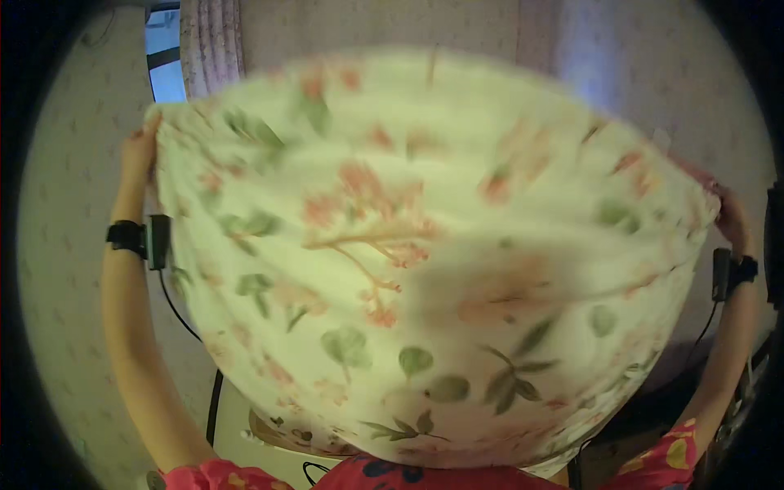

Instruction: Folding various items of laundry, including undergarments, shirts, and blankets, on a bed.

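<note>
A white cloth printed with coral flowers and green leaves (380, 245) is stretched wide in front of me and fills most of the view. My left hand (142, 144) grips its upper left corner, raised high. At the far right, my right hand (726, 208) holds the other side of the cloth, a little lower; its fingers are partly behind the fabric. The cloth bulges upward along its top edge and hangs down to my red patterned clothing (422, 474). Each wrist wears a black strap with a small device and a cable.
Behind the cloth is a patterned wall (380, 24), with a curtain (212, 49) and a window (165, 55) at upper left. Below left, a pale surface (239, 453) bears a brown object (269, 432) partly covered by the cloth. Dark items stand at the right edge.
</note>
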Motion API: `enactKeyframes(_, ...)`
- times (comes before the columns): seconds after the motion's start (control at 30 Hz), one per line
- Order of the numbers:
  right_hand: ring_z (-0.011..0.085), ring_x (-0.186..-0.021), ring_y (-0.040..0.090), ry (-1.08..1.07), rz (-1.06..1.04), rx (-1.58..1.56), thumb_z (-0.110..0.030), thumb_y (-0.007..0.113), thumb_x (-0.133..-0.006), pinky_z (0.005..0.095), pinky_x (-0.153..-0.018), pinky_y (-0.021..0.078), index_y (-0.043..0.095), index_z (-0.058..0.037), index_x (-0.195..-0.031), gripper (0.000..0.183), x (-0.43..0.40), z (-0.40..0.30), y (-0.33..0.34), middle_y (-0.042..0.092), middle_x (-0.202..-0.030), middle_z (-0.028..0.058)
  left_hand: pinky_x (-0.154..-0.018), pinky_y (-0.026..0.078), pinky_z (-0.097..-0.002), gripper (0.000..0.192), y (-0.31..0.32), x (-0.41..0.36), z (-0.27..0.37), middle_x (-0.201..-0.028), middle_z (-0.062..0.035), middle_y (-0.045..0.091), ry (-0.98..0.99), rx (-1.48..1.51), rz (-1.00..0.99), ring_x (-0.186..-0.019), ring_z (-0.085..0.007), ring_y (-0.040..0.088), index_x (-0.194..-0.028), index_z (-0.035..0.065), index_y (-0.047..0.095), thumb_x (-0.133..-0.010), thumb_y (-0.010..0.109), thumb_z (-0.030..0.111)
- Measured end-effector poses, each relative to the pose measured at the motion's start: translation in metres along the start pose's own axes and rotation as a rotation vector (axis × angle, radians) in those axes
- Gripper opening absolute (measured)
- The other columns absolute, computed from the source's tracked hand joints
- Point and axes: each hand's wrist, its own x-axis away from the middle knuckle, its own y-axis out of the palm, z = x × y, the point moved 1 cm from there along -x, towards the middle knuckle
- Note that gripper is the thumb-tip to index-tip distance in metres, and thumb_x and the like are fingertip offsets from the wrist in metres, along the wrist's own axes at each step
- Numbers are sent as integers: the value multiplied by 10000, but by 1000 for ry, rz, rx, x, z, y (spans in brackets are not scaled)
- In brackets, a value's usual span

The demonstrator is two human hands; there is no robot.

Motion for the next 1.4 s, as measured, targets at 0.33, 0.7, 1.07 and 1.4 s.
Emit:
enactKeyframes(0.33,119,-648,514,50,237,24,-185,458,-908,252,-531,420,589,-16,-988,228,20,-83,87,544,-764,21,-847,439,-433,610,-11,1,56,-1014,-220,622,-149,-70,-107,-987,-370,578,-1029,-14,619,-785,534,538)
enactKeyframes(0.7,163,-817,509,-497,351,196,-276,393,-934,309,-716,436,562,-8,-1045,336,262,-192,-63,561,-958,70,-801,442,-412,657,-250,-70,61,-986,-175,621,-8,383,-2,-938,-282,581,-1140,-27,544,-926,278,534)
enactKeyframes(1.07,188,-1002,513,-265,333,-38,-349,407,-943,308,-860,425,522,-33,-1149,395,468,-131,-73,545,-1119,84,-934,385,-369,543,-322,60,-105,-1184,-139,536,26,992,-110,-1071,-237,507,-1275,-5,447,-950,332,415)
enactKeyframes(1.4,282,-1065,516,281,700,-416,-441,355,-936,407,-923,421,456,-24,-1216,513,671,41,-38,496,-1201,158,-995,332,-413,565,-381,407,-259,-1223,-134,476,-465,807,-155,-1155,-246,439,-1257,-11,409,-907,423,433)
